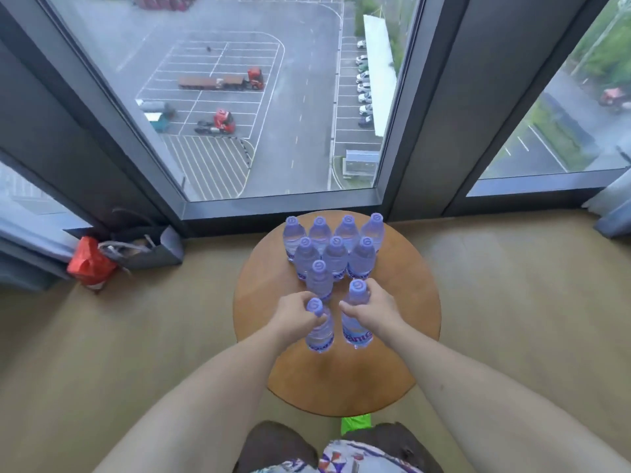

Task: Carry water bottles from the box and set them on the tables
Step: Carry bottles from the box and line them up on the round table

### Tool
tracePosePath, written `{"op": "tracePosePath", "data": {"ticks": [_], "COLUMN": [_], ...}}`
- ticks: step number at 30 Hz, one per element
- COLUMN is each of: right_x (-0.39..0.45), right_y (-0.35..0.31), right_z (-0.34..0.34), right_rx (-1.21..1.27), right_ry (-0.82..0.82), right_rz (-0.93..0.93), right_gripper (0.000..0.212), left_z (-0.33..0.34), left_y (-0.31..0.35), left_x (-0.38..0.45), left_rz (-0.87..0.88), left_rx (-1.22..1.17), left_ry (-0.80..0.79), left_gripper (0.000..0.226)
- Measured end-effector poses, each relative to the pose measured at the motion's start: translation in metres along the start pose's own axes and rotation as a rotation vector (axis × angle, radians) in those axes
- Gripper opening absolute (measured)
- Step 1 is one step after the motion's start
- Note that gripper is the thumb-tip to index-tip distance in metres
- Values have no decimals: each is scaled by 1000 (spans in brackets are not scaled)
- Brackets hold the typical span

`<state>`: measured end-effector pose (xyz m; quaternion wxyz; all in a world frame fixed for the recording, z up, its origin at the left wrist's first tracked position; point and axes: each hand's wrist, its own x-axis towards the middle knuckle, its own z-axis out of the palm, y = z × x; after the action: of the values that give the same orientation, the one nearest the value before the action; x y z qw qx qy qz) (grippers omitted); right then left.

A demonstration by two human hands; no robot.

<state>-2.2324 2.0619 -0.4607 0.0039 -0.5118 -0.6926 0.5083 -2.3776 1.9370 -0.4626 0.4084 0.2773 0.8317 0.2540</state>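
A round wooden table (403, 302) stands before the window. Several clear water bottles with purple caps (336, 254) stand upright in rows on its far half. My left hand (293, 319) grips the neck of one bottle (320, 331) near the table's middle. My right hand (374, 312) grips another bottle (356, 327) just to the right of it. Both held bottles are upright, with their bases at the tabletop. The box is not in view.
A tall window (273, 97) with dark frames runs behind the table. A red bag (89, 261) and a grey bag (150, 250) lie on the floor at the left. Curtains hang at both sides. A green object (355, 425) shows under the table's near edge.
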Motion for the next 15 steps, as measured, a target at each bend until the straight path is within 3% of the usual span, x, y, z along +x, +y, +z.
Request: {"op": "tracePosePath", "data": {"ticks": [5, 9, 15], "right_x": [41, 63, 91], "right_y": [0, 3, -8], "right_z": [-8, -4, 2], "right_rx": [-74, -82, -167], "right_ry": [-18, -6, 64], "right_rz": [-26, 27, 43], "right_gripper": [37, 50, 47], "left_z": [17, 23, 15], "left_y": [1, -7, -6], "left_x": [29, 50, 69], "left_rz": [-13, -21, 18], "left_rx": [131, 176, 143], "left_ry": [-67, -87, -70], "left_gripper": [31, 30, 32]}}
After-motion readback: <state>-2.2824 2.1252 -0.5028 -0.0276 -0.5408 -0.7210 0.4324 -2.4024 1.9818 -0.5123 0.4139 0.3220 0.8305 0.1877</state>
